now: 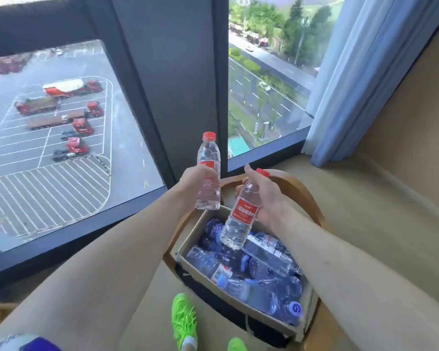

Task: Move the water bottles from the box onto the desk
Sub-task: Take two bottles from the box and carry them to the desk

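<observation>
Fingers of the left hand curl closed around the lower body of a red-capped bottle, which stands upright in the air with its base above the far left corner of the box. Fingers of the right hand wrap the middle of a second red-capped bottle, thumb raised beside the cap; this bottle tilts, cap up and to the right, base hanging just above the bottles below. Both bottles are clear, with red labels. Beneath the hands, an open cardboard box holds a heap of blue-capped bottles lying on their sides. The box rests on the seat of a wooden chair, whose curved back rail arcs behind it. Both bare forearms reach forward from the lower edge of the view. Bright green shoes show on the beige floor near the box. Beyond, a dark-framed window overlooks a lot of parked red trucks and a road, with a blue curtain at the right.
</observation>
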A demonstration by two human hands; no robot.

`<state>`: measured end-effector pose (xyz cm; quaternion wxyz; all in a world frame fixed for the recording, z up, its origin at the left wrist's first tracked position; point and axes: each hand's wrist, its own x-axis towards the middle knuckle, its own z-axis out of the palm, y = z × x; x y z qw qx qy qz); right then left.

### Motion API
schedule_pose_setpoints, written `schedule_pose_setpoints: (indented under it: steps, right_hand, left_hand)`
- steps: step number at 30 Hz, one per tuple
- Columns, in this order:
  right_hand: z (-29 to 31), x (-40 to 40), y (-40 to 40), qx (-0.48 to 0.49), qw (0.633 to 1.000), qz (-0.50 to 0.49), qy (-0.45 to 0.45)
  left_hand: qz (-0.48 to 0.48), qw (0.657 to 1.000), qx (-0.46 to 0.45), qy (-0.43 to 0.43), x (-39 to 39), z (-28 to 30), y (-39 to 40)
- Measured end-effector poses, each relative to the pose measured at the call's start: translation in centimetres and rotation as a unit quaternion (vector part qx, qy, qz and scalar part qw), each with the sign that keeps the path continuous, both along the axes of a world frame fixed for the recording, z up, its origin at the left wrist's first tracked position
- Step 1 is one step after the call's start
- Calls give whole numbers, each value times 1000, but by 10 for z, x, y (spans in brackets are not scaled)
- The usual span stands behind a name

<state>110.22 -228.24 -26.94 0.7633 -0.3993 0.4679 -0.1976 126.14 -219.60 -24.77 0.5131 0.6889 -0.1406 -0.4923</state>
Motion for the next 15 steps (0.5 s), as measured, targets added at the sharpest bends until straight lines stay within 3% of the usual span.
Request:
schedule_pose_setpoints:
  steps: [8,15]
  right_hand:
    - [55,63,94,-65,977,200,-40]
    - [103,122,238,-69,918,370,-122]
  left_hand:
    - [158,983,-59,-68,15,56,141]
    - [296,935,-92,-172,22,99,314]
